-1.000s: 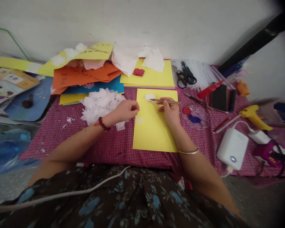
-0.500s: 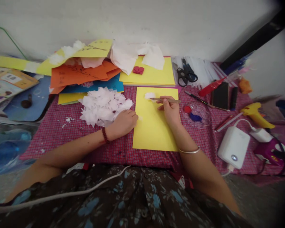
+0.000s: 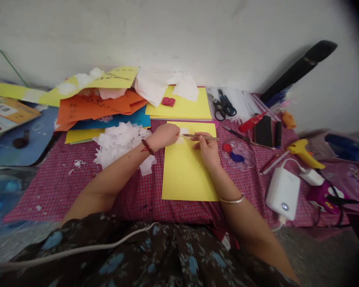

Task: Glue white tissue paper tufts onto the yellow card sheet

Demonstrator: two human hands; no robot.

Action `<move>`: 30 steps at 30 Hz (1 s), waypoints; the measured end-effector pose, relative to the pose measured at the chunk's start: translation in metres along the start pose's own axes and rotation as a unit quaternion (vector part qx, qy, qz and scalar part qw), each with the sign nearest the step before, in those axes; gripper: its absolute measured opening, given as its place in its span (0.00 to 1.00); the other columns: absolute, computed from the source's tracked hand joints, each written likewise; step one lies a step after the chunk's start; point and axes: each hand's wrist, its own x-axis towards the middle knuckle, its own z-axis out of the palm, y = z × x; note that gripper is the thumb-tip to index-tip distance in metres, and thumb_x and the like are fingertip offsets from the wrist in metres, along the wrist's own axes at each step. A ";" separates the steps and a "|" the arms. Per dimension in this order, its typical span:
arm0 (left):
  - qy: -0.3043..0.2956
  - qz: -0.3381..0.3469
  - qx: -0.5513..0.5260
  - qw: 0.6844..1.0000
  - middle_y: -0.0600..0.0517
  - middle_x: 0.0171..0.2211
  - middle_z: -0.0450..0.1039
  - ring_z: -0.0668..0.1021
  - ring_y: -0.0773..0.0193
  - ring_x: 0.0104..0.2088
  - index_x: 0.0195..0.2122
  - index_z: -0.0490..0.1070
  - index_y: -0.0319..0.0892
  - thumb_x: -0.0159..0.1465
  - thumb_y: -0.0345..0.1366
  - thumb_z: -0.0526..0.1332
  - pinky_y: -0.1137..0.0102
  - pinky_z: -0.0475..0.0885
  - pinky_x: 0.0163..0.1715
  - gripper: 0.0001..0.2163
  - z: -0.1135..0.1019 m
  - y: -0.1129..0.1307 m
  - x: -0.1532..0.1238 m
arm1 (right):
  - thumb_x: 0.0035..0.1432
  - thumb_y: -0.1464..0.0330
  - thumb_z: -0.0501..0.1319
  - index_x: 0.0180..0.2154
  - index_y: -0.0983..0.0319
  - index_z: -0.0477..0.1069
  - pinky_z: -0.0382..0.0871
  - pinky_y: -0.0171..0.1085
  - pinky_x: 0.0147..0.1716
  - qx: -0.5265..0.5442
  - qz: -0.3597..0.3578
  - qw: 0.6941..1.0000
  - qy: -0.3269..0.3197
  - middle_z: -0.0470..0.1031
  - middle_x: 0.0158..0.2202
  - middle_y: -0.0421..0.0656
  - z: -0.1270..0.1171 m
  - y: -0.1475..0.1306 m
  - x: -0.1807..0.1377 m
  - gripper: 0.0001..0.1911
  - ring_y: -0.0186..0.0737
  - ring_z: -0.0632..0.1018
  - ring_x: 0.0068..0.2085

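Observation:
My left hand (image 3: 166,136) is closed in a pinch at the left edge of a yellow sheet (image 3: 188,171), with a small square of white tissue paper (image 3: 180,140) at its fingertips. My right hand (image 3: 208,149) grips a slim brown pencil-like stick (image 3: 205,137) with a dark tip. That tip points left and meets the white paper near the top of the sheet. Another white tuft (image 3: 184,130) shows just behind the tip. A loose heap of cut white tissue pieces (image 3: 116,139) lies left of the sheet, partly covered by my left forearm.
Behind are orange sheets (image 3: 92,107), yellow sheets (image 3: 194,107) with a red folded paper (image 3: 168,101), and black scissors (image 3: 223,107). To the right sit a clear flower-shaped dish (image 3: 245,155), a phone (image 3: 262,131), a yellow glue gun (image 3: 305,153) and a white power bank (image 3: 283,193).
My left hand has moved up and right from beside the heap to the top of the yellow sheet. My right hand keeps the stick near the same spot. The camera view has shifted slightly.

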 end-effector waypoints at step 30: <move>0.062 -0.038 0.004 0.997 0.40 0.35 0.78 0.79 0.53 0.37 0.38 0.77 0.35 0.64 0.29 0.52 0.64 0.69 0.36 0.13 0.014 -0.002 0.011 | 0.66 0.58 0.53 0.41 0.57 0.74 0.72 0.38 0.28 -0.136 -0.082 0.986 -0.051 0.77 0.37 0.42 0.005 0.001 -0.012 0.14 0.36 0.76 0.28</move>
